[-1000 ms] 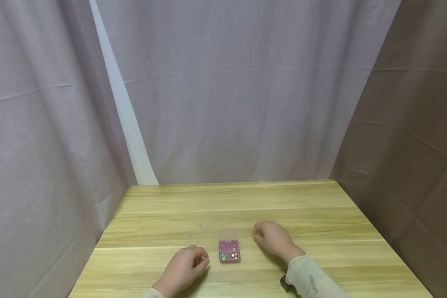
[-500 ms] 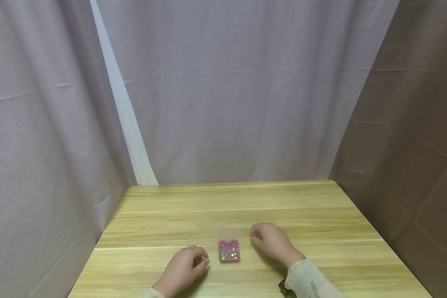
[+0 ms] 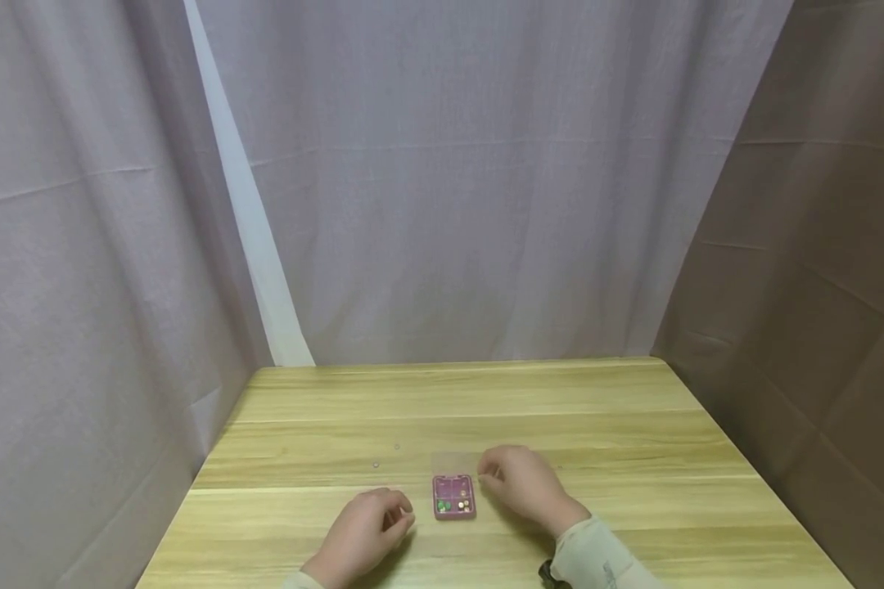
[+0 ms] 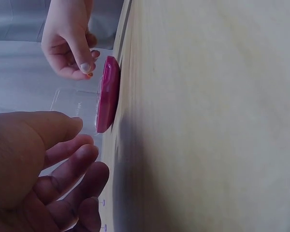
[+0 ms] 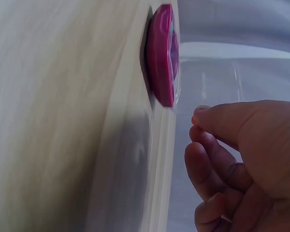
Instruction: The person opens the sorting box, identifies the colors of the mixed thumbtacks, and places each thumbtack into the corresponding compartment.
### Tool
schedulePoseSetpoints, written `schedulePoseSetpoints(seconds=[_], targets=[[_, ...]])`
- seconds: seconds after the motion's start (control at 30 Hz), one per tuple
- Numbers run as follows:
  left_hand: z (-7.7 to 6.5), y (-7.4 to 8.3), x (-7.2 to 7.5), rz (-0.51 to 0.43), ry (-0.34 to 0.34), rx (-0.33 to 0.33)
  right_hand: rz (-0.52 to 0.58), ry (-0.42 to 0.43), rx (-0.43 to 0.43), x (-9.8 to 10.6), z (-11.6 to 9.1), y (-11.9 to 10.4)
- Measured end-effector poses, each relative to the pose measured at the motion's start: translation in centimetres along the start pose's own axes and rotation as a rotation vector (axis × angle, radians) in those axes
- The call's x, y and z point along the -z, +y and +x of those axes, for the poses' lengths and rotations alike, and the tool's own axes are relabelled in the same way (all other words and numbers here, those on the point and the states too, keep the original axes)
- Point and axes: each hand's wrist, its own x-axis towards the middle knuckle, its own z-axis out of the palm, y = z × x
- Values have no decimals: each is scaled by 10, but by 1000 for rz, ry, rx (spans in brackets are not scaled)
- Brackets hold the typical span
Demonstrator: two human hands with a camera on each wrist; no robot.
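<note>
A pink pillbox [image 3: 454, 497] lies on the table with its clear lid [image 4: 67, 104] swung back. Green pills [image 3: 444, 506] are in its front left compartment and golden ones [image 3: 463, 506] in the front right; a small golden piece shows in the back right. Between thumb and forefinger my right hand [image 3: 523, 483] pinches a tiny orange pill [image 5: 194, 120], just right of the box and above the table. Left of the box, my left hand [image 3: 364, 532] hovers with loosely bent fingers, thumb apart from the forefinger, holding nothing.
Two tiny pale purplish pieces, a nearer one [image 3: 376, 465] and a farther one [image 3: 396, 447], lie beyond the left hand. A similar speck [image 3: 560, 467] lies right of the right hand. Grey curtains [image 3: 442, 204] enclose the wooden table [image 3: 597, 401] at the back and sides.
My right hand has moved left and slightly nearer, up to the pillbox's right side. The left hand and the box have stayed in place.
</note>
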Motion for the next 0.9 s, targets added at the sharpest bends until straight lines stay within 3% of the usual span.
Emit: schedulePoseSetpoints(seconds=[0.5,0.9], targets=[[-1,-3,-1,-21,-16,16,-4,-54,43,-16,4,-17],[1,-5,-2,5,1,13,-19,-77,31,-22,8,-14]])
